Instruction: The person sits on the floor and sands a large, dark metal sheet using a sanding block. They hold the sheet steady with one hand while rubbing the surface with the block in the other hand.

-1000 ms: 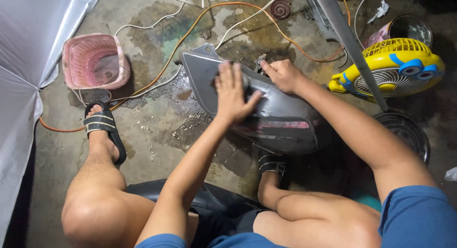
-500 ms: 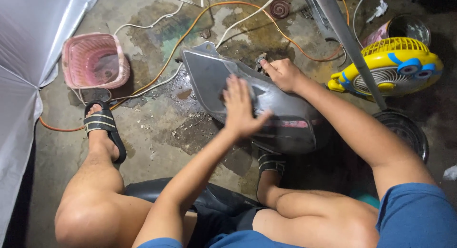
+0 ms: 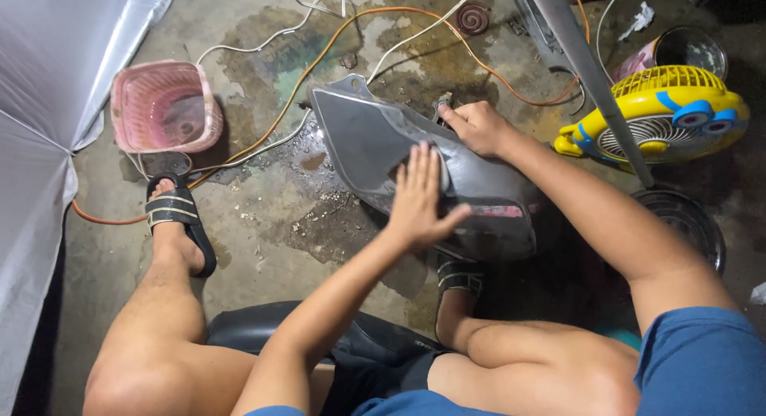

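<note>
The person sits low on a dark seat [image 3: 263,332] over a stained, wet concrete floor [image 3: 279,216], knees spread, with a grey plastic panel [image 3: 367,141], apparently a vehicle body fairing, lying on the floor between the feet and tilted slightly toward the right. The left hand [image 3: 419,197] rests flat on the middle of the panel, palm down, fingers extended and lightly spread, thumb out to the right; it grips nothing. The right hand [image 3: 475,127] is closed over the panel's upper edge, fingers curled around the rim, holding the piece; whether anything small is held within that grip cannot be told. A pink patch [image 3: 499,212] shows on the panel's lower right part, just right of the left thumb. The left foot wears a black striped sandal [image 3: 177,216] well to the left of the panel; a second sandal [image 3: 459,276] is just below the panel's lower edge. A pink plastic basket [image 3: 163,105] stands on the floor to the upper left, near the panel but apart from it. An orange cable [image 3: 335,41] and white cables [image 3: 247,41] run across the floor behind the panel. To the right stands a yellow fan [image 3: 658,113] with blue fittings, partly crossed by a grey metal bar [image 3: 594,73]; a dark round grille [image 3: 686,224] lies below the fan. A white sheet [image 3: 48,105] hangs along the left edge.
</note>
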